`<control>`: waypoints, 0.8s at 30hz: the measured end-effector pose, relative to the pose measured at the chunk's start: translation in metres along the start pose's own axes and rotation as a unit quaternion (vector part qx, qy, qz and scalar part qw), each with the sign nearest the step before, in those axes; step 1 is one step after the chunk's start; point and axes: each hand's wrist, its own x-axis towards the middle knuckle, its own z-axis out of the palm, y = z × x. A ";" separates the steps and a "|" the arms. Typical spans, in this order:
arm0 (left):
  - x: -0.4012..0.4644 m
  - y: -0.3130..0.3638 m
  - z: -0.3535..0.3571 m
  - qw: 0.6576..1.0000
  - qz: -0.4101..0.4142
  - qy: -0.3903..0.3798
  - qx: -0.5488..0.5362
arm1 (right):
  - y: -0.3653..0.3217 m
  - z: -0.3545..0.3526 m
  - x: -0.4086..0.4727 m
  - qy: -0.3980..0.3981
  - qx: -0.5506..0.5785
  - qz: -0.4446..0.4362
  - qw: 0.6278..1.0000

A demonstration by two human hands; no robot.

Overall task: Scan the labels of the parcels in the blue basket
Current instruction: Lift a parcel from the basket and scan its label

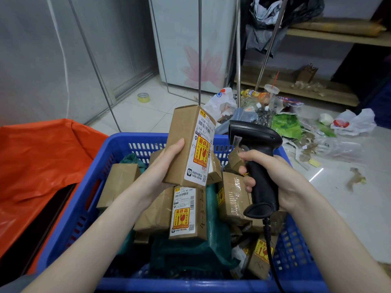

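My left hand (pixel 163 163) holds a brown cardboard parcel (pixel 186 140) upright above the blue basket (pixel 88 199), its white label with a red-yellow fragile sticker turned to the right. My right hand (pixel 273 176) grips a black handheld barcode scanner (pixel 257 157) just right of that parcel, its head pointing left at the label. In the basket lie several more brown boxes, one labelled box (pixel 187 214) face up in the middle, among dark green bags (pixel 190 252).
An orange plastic sack (pixel 38 161) lies left of the basket. Litter, plastic bags and bottles (pixel 275 111) cover the tiled floor at the right. A yellow tape roll (pixel 143 97) sits on the floor behind. Metal rods and wooden shelves (pixel 317 34) stand at the back.
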 end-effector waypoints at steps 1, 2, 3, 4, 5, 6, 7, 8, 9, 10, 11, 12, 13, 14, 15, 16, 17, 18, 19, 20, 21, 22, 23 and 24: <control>0.000 0.000 0.000 1.000 0.001 -0.002 0.000 | 0.000 0.000 0.000 -0.001 -0.001 0.001 1.000; 0.000 0.000 0.000 1.000 0.000 -0.002 0.000 | 0.000 0.000 0.000 -0.001 -0.001 0.001 1.000; 0.001 0.000 0.000 1.000 -0.001 -0.001 -0.002 | 0.000 0.000 0.000 0.000 -0.002 0.002 1.000; 0.001 0.000 -0.001 1.000 -0.001 0.000 -0.006 | 0.000 0.000 0.001 0.001 -0.003 0.002 1.000; 0.001 -0.001 -0.001 1.000 0.000 0.002 -0.010 | 0.001 -0.001 0.001 0.003 -0.002 0.003 1.000; 0.001 -0.001 -0.001 1.000 0.001 0.002 -0.013 | 0.001 -0.001 0.001 0.004 -0.001 0.003 1.000; 0.002 -0.001 -0.001 1.000 0.001 0.003 -0.014 | 0.001 -0.001 0.001 0.005 0.000 0.003 1.000; 0.002 -0.001 -0.001 1.000 0.002 0.002 -0.015 | 0.001 -0.001 0.002 0.006 0.001 0.003 1.000; 0.002 -0.002 -0.001 1.000 0.002 0.001 -0.014 | 0.001 -0.001 0.002 0.006 0.001 0.002 1.000; 0.002 -0.002 -0.001 1.000 0.003 -0.003 -0.012 | 0.001 -0.001 0.002 0.007 0.001 0.002 1.000; 0.002 -0.002 -0.001 1.000 0.003 -0.008 -0.010 | 0.001 -0.002 0.002 0.007 0.000 0.001 1.000; 0.002 -0.002 -0.001 1.000 0.003 -0.011 -0.010 | 0.001 -0.002 0.002 0.009 0.000 -0.002 1.000; 0.002 -0.003 -0.001 1.000 0.004 -0.010 -0.011 | 0.002 -0.002 0.002 0.012 0.001 -0.008 1.000; 0.003 -0.003 -0.001 1.000 0.006 -0.008 -0.013 | 0.002 -0.001 0.002 0.017 0.006 -0.015 1.000; 0.004 -0.004 0.000 1.000 0.008 -0.005 -0.017 | 0.002 -0.001 0.003 0.023 0.016 -0.024 0.999; 0.004 -0.004 0.000 1.000 0.011 -0.003 -0.023 | 0.002 -0.001 0.004 0.030 0.027 -0.034 0.999; 0.005 -0.005 0.000 0.999 0.015 -0.003 -0.029 | 0.003 -0.002 0.005 0.037 0.037 -0.044 0.998; 0.005 -0.005 0.001 0.999 0.017 -0.005 -0.038 | 0.003 -0.002 0.005 0.042 0.046 -0.053 0.997; 0.006 -0.006 0.001 0.999 0.019 -0.007 -0.047 | 0.004 -0.002 0.006 0.048 0.052 -0.064 0.995; 0.006 -0.006 0.002 0.998 0.020 -0.006 -0.058 | 0.005 -0.002 0.006 0.053 0.053 -0.074 0.994; 0.006 -0.006 0.003 0.998 0.024 -0.002 -0.066 | 0.006 -0.001 0.007 0.060 0.048 -0.083 0.994; 0.006 -0.007 0.005 0.997 0.028 0.001 -0.068 | 0.007 0.000 0.008 0.066 0.041 -0.089 0.993; 0.007 -0.009 0.007 0.997 0.030 0.004 -0.068 | 0.008 0.002 0.007 0.067 0.035 -0.092 0.993; 0.007 -0.010 0.010 0.997 0.033 0.008 -0.068 | 0.009 0.006 0.007 0.066 0.034 -0.091 0.993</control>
